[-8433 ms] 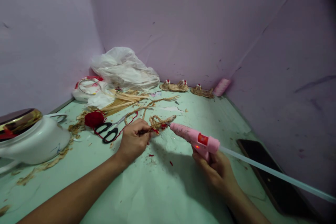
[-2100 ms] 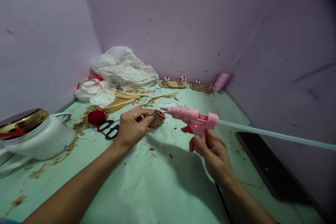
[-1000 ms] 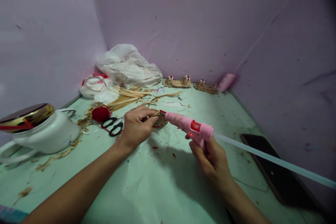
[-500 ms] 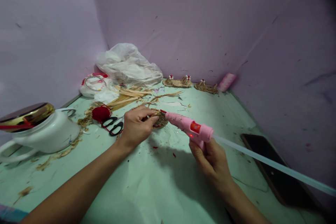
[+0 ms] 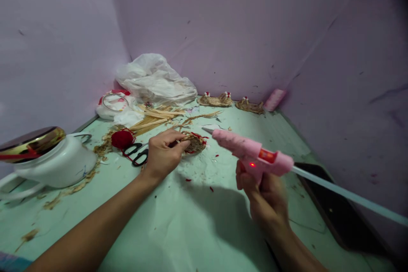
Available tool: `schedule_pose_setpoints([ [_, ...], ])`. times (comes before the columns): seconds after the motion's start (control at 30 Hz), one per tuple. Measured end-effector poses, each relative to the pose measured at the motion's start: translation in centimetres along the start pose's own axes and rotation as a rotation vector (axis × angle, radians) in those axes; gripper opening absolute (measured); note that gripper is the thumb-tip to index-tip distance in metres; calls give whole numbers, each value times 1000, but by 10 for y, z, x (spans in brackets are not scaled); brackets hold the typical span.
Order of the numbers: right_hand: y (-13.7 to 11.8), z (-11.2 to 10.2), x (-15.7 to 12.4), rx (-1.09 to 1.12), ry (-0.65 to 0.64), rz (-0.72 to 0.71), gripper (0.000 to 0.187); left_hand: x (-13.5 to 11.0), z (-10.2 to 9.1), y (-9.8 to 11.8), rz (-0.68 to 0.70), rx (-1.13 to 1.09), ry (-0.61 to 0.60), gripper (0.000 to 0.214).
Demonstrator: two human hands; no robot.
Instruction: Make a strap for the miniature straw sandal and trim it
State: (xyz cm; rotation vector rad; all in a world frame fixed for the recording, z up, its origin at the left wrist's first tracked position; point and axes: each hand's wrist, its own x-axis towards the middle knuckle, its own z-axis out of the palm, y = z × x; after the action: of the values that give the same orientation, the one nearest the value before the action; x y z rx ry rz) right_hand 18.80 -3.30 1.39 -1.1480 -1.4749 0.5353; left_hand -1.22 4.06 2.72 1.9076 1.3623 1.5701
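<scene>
A coiled, red-trimmed straw piece [image 5: 195, 145] is pinched in the fingers of the left hand [image 5: 164, 155], over a green table [image 5: 197, 229]. Right of it, the right hand [image 5: 267, 197] wraps its fingers around a pink hot-glue gun [image 5: 245, 148]. Left of the straw piece lie black-handled scissors [image 5: 137, 153] and a red yarn ball [image 5: 123, 139].

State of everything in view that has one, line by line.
Left hand: pinching the woven piece
Right hand: gripping the glue gun
Glue gun: red light lit, nozzle apart from woven piece
Glue stick: protruding from gun's back
Scissors: lying down, open or shut unclear
Red yarn: wound into a ball, strand loose
Phone: dark, lying flat
Plastic bag: crumpled
</scene>
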Motion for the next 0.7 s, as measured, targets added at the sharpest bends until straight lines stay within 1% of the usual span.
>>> schedule_pose_setpoints([
  [0.07, 0, -3, 4, 88, 33, 102, 14, 0, 0, -2, -60, -16, 20, 5],
  [0.13, 2, -7, 12, 129, 74, 192, 20, 0, 0, -3, -106, -45, 24, 6],
  [0.23, 11, -15, 25, 194, 143, 312, 25, -2, 2, -5, -105, -110, 29, 7],
  [0.33, 22, -22, 37, 312, 197, 472, 31, -5, 4, -10, -84, -155, 53, 10],
  [0.4, 27, -24, 42, 367, 219, 551, 34, -7, 6, -13, -114, -195, 65, 11],
  [0.43, 27, -24, 43, 380, 215, 568, 35, -8, 6, -15, -142, -222, 66, 11],
  [0.47, 26, -24, 43, 382, 196, 570, 35, -9, 7, -16, -178, -256, 66, 12],
  [0.53, 23, -24, 42, 376, 135, 527, 36, -9, 8, -16, -262, -335, 61, 13],
  [0.63, 15, -24, 36, 345, 9, 395, 34, -8, 8, -15, -378, -445, 79, 16],
  [0.7, 12, -23, 31, 293, -76, 307, 30, -7, 9, -14, -417, -480, 101, 18],
])
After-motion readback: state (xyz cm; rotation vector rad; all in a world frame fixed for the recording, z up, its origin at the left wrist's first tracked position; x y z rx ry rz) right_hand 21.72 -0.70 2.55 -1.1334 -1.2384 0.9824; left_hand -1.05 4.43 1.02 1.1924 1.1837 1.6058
